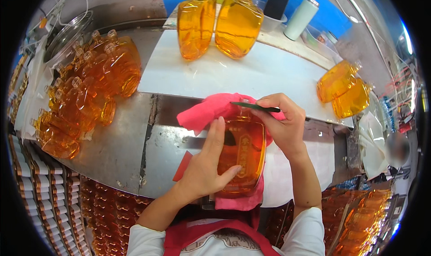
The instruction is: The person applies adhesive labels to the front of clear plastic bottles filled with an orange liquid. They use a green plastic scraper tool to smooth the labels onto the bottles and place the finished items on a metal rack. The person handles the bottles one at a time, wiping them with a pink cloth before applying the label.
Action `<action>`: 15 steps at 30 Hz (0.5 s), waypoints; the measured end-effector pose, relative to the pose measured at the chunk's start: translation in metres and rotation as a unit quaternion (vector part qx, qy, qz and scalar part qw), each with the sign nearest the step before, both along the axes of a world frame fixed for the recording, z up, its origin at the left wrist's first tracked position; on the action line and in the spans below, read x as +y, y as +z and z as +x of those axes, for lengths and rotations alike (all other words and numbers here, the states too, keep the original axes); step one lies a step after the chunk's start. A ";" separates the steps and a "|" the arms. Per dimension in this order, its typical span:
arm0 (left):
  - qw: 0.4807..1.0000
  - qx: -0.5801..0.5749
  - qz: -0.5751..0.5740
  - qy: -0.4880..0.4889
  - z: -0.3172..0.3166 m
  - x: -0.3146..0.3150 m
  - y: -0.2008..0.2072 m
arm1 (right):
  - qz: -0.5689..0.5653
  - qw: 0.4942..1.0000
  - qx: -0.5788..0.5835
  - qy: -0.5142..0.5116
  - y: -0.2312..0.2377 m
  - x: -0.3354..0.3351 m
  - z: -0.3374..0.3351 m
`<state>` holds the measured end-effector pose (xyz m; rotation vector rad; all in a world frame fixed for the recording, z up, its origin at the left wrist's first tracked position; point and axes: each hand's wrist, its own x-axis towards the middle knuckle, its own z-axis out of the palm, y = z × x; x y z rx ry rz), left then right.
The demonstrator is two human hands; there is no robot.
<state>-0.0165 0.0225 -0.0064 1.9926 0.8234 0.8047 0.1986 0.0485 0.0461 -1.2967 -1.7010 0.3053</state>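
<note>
In front of me a flat glass bottle (252, 141) of amber liquid lies on a pink cloth (208, 111), its neck pointing away. Gold lettering runs down its face. My left hand (204, 168) rests on the bottle's left side, fingers stretched along the glass and thumb spread across the lower part. Between thumb and fingers, my right hand (286, 123) pinches a thin, dark green, pointed tool (256, 106). Its tip reaches left over the bottle's neck, which is partly hidden by the tool and hand. Whether the tool touches the glass I cannot tell.
Several filled bottles (85, 92) crowd the left of the metal table (119, 144). Two bottles (238, 27) stand at the back of a white board (224, 74); two more (343, 87) are at its right end. A red piece (182, 166) lies beside my left hand.
</note>
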 end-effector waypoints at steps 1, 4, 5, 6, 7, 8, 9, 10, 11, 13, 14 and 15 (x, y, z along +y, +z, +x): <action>1.000 -0.004 -0.007 0.002 -0.001 -0.001 -0.002 | -0.005 1.000 0.003 0.024 0.001 -0.008 -0.003; 0.995 -0.054 -0.086 -0.024 -0.014 -0.002 -0.011 | 0.043 0.985 -0.108 0.127 -0.009 -0.054 0.001; 0.973 -0.111 -0.196 -0.046 -0.018 -0.002 -0.010 | 0.016 0.983 -0.101 0.151 -0.012 -0.076 0.000; 0.963 -0.130 -0.228 -0.053 -0.019 -0.002 -0.011 | -0.013 0.981 -0.096 0.169 -0.012 -0.099 -0.001; 0.954 -0.144 -0.258 -0.055 -0.021 -0.002 -0.012 | -0.035 0.981 -0.096 0.162 -0.011 -0.117 -0.003; 0.943 -0.158 -0.289 -0.057 -0.023 -0.003 -0.014 | -0.057 0.982 -0.097 0.155 -0.009 -0.130 -0.005; 0.948 -0.156 -0.274 -0.045 -0.023 -0.004 -0.019 | -0.077 0.982 -0.069 0.161 -0.010 -0.138 -0.004; 0.939 -0.181 -0.288 -0.050 -0.021 -0.004 -0.024 | -0.072 0.984 -0.058 0.150 -0.009 -0.138 -0.004; 0.929 -0.205 -0.303 -0.055 -0.019 -0.004 -0.028 | -0.067 0.987 -0.048 0.140 -0.008 -0.132 -0.003; 0.923 -0.226 -0.311 -0.037 -0.014 -0.006 -0.028 | -0.042 0.994 -0.048 0.090 -0.005 -0.116 -0.001; 0.914 -0.243 -0.323 -0.027 -0.010 -0.006 -0.031 | 0.026 0.997 -0.037 0.056 -0.008 -0.100 0.000; 0.905 -0.262 -0.335 -0.013 -0.009 -0.004 -0.038 | 0.036 0.998 -0.041 0.038 -0.011 -0.086 -0.002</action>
